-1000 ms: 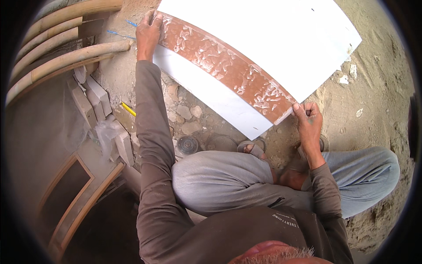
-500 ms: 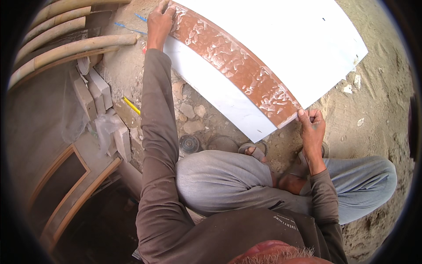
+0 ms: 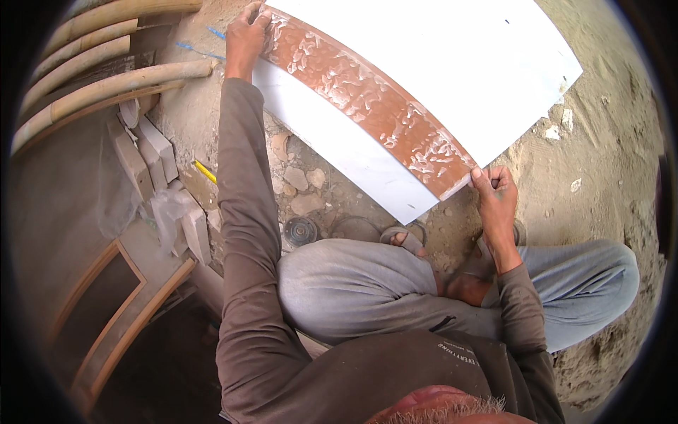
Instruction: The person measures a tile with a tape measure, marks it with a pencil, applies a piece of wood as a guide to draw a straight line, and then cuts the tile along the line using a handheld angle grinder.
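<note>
A long reddish-brown strip with glossy whitish patches [image 3: 367, 95] lies across a large white sheet or slab [image 3: 452, 63], running from far left to near right. My left hand [image 3: 247, 35] is closed on the strip's far end, thumb along the edge. At the near end, my right hand [image 3: 496, 194] pinches a corner between thumb and curled fingers. A white band [image 3: 339, 141] shows along the strip's near-left side. Whether it belongs to the same white sheet, I cannot tell. The undersides of the strip's ends are hidden.
Stones [image 3: 304, 203] and a dark round disc-like object [image 3: 300, 231] lie on the dirt before my bent knees. Left are a yellow tape-like piece [image 3: 205, 171], stacked pale blocks [image 3: 145, 152], bamboo poles [image 3: 134, 78] and a wooden frame [image 3: 127, 311]. White chips [image 3: 552, 132] lie right.
The whole view has shifted slightly, so things appear a little farther left and up. Both hands keep their hold on the strip's ends, and it looks nearly still on the white surface.
</note>
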`<move>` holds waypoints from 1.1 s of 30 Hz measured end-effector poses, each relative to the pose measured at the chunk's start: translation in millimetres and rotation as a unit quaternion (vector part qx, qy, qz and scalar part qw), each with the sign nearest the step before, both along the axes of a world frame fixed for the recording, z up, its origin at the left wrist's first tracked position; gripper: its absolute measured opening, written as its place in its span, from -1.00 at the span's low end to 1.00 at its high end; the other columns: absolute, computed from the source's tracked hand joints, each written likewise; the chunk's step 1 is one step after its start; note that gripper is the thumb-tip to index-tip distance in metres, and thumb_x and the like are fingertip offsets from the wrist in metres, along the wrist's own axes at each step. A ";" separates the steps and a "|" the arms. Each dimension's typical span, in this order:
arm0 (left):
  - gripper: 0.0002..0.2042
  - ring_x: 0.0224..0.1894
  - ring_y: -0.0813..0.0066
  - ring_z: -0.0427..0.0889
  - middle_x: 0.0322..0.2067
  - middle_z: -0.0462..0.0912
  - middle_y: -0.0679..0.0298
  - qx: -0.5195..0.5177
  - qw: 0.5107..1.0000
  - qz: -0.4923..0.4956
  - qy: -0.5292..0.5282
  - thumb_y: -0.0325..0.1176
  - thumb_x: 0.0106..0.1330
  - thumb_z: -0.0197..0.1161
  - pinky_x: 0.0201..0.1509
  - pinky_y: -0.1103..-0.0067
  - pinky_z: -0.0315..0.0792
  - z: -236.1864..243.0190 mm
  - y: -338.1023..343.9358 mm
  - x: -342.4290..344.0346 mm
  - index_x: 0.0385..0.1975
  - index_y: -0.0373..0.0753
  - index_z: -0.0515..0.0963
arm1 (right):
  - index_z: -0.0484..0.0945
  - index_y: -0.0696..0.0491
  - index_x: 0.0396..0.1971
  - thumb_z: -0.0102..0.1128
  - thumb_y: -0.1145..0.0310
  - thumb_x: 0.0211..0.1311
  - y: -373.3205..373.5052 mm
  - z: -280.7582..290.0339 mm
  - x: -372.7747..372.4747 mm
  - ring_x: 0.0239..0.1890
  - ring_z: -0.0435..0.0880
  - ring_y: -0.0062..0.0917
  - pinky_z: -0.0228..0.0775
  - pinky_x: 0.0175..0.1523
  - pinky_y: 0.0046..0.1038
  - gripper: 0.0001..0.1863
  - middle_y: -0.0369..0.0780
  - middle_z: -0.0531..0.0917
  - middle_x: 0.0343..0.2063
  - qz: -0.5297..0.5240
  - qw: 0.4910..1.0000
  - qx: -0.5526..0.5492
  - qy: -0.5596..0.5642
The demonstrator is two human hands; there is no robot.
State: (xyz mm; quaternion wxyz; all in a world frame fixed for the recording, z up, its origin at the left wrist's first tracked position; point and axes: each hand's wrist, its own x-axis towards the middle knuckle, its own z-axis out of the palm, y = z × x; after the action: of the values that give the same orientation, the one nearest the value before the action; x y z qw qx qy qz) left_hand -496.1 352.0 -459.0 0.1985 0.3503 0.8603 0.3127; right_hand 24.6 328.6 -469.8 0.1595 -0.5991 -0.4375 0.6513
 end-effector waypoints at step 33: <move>0.12 0.53 -0.51 -0.33 0.49 -0.15 -0.36 -0.194 0.947 -0.169 0.192 0.31 0.09 0.44 0.39 -0.42 -0.34 -4.8 -107.8 263.7 0.54 -0.20 0.05 | 0.45 0.09 -0.43 0.35 0.32 0.33 -3.8 -8.3 2.0 -0.48 0.41 -0.67 0.31 -0.33 -0.49 -0.73 -0.34 0.50 -0.58 0.013 0.998 0.039 -0.040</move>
State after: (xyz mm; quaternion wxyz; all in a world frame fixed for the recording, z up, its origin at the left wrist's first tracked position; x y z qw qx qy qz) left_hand -232.3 244.2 -463.8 0.1436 0.4982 0.8546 0.0285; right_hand 26.6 324.8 -478.1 0.1569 -0.6125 -0.4762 0.6111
